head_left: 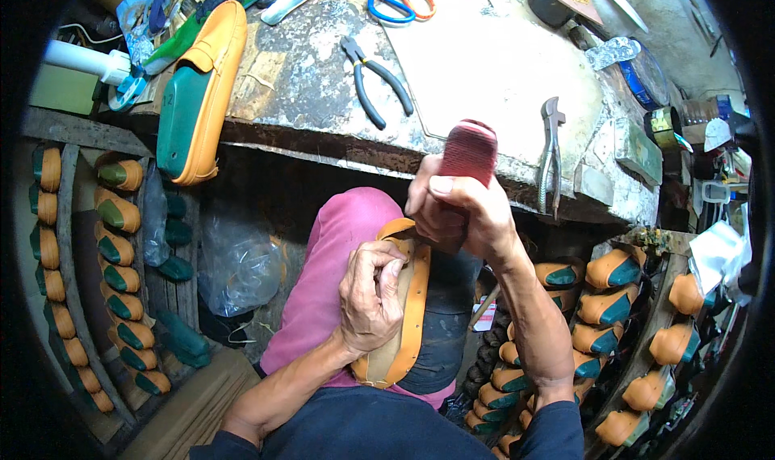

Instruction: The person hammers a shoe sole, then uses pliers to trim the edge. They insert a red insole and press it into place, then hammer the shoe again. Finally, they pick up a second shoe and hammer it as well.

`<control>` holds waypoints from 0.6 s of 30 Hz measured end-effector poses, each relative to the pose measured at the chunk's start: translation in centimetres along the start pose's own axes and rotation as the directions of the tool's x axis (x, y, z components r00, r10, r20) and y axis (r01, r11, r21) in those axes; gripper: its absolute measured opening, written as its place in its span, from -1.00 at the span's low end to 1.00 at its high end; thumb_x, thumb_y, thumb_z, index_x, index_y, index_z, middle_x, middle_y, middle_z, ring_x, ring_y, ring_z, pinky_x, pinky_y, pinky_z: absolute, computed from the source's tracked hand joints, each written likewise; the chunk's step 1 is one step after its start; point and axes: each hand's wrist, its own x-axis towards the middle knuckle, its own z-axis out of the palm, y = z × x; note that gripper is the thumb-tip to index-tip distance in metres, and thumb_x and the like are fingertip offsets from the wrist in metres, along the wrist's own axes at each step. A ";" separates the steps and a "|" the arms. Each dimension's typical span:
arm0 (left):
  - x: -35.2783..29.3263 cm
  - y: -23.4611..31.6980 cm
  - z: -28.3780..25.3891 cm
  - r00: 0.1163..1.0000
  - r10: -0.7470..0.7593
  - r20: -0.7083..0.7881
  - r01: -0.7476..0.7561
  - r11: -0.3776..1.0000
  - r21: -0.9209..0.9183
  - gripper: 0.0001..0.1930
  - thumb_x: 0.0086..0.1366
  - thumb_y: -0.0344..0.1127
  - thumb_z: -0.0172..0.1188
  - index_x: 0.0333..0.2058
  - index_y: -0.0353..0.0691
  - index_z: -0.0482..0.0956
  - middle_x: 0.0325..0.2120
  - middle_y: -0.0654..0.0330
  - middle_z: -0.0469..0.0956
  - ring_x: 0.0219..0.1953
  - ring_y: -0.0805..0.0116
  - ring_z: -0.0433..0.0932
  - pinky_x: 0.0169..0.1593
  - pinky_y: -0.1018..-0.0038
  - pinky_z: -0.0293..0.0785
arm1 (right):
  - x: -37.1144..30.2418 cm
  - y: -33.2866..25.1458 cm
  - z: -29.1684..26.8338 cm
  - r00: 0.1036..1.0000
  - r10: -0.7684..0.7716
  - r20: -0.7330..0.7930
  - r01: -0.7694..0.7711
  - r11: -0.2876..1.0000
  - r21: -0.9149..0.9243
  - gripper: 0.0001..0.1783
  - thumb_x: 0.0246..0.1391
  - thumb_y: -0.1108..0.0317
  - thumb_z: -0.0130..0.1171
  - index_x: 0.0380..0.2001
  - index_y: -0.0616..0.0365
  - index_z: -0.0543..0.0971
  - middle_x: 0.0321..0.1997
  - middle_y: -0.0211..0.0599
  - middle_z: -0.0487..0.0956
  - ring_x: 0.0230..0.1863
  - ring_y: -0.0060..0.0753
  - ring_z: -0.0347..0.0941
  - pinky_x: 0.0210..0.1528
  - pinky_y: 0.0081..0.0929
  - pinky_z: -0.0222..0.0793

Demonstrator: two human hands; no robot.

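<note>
On my lap lies a tan-orange leather shoe (418,307), its light brown underside turned up and small dark marks along its folded-in edge. My left hand (373,294) rests on the shoe, fingers curled and pressed together; whatever they may pinch is too small to see. Above the shoe's far end, my right hand (467,210) is raised and wrapped round a dark red, rounded object (471,152) with a rough-textured surface. The lower part of this object is hidden by the fingers, so its kind is unclear.
Pliers with black handles (376,85), metal pincers (550,153) and blue-orange scissors (402,5) lie on the worn workbench (311,81). A loafer on a green last (202,97) overhangs its left edge. Racks of lasted shoes (121,278) flank my legs.
</note>
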 end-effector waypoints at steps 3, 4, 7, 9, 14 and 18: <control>0.1 0.0 0.0 1.000 0.022 0.009 -0.022 0.999 -0.030 -0.99 0.61 -0.57 0.11 -0.10 -0.39 0.49 -0.13 -0.02 0.64 -0.20 0.27 0.72 -0.13 0.38 0.66 | 0.5 -1.1 -0.4 0.982 0.168 0.080 -0.173 0.984 0.052 -0.64 0.39 0.14 0.23 -0.27 0.29 0.64 -0.65 -0.57 0.34 -0.69 -0.68 0.12 -0.61 -0.52 0.02; 0.1 0.0 -0.1 1.000 0.024 0.010 -0.023 0.999 -0.024 -0.99 0.61 -0.57 0.11 -0.10 -0.39 0.49 -0.13 -0.02 0.64 -0.19 0.27 0.72 -0.13 0.39 0.66 | 0.6 -1.3 -0.4 0.978 0.180 0.106 -0.187 0.981 0.057 -0.64 0.39 0.14 0.22 -0.28 0.29 0.64 -0.65 -0.58 0.32 -0.70 -0.69 0.10 -0.62 -0.52 0.00; 0.0 0.0 -0.4 0.999 0.051 0.004 -0.051 0.999 -0.011 -0.99 0.61 -0.56 0.12 -0.10 -0.39 0.49 -0.13 -0.02 0.64 -0.19 0.26 0.71 -0.13 0.39 0.66 | 0.7 -1.0 -0.2 0.991 0.098 0.093 -0.105 0.992 0.075 -0.63 0.38 0.15 0.22 -0.25 0.33 0.65 -0.67 -0.58 0.31 -0.71 -0.71 0.07 -0.64 -0.54 -0.04; 0.0 0.0 -0.7 0.999 0.051 0.008 -0.051 0.999 -0.001 -0.98 0.61 -0.55 0.12 -0.10 -0.39 0.49 -0.12 -0.02 0.64 -0.19 0.27 0.71 -0.13 0.39 0.66 | 0.5 -0.5 0.0 0.996 0.027 0.082 -0.037 0.991 0.127 -0.62 0.36 0.17 0.24 -0.23 0.38 0.66 -0.68 -0.56 0.31 -0.71 -0.72 0.08 -0.65 -0.54 -0.02; -0.1 0.0 -0.7 0.999 0.044 0.014 -0.044 0.999 -0.002 -0.95 0.61 -0.53 0.16 -0.11 -0.39 0.49 -0.12 -0.02 0.64 -0.20 0.27 0.72 -0.13 0.40 0.67 | 0.4 0.2 0.0 0.997 -0.011 0.076 0.004 0.996 0.089 -0.56 0.38 0.14 0.18 -0.19 0.44 0.65 -0.70 -0.53 0.29 -0.71 -0.65 0.11 -0.65 -0.49 0.03; 0.1 -0.1 -0.6 1.000 0.028 0.008 -0.028 1.000 -0.015 -0.95 0.61 -0.53 0.17 -0.10 -0.40 0.50 -0.13 -0.02 0.65 -0.20 0.28 0.72 -0.12 0.40 0.68 | 0.8 0.1 0.0 0.995 0.056 0.079 -0.066 0.990 0.121 -0.63 0.37 0.17 0.25 -0.24 0.37 0.65 -0.66 -0.55 0.36 -0.72 -0.71 0.11 -0.65 -0.54 -0.01</control>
